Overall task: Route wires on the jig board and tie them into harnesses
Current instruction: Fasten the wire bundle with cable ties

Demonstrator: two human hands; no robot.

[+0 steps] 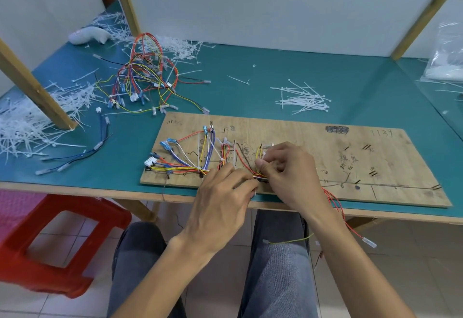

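Item: multicoloured wire bundle (185, 167), fanned at its left end. Its trunk runs left to right along the near edge of the scuffed plywood jig board (325, 147), which lies on the teal worktop (250, 80).

Left hand (223, 192): fingers (244, 183) curled, pinching the trunk's right end.

Right hand (290, 170): I see thumb and forefinger pinching the bundle's upturned yellow strands just above that spot. There may be a white tie between them, but it is too small to tell.

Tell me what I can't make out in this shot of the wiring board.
Head view only:
- Where the left hand and right hand pinch the wires: fingers cover the spot.
- Writing on the board: too small and smudged.
- Plastic bag: cut off by the right edge, blurred.
- Red stool: cut off by the left edge.
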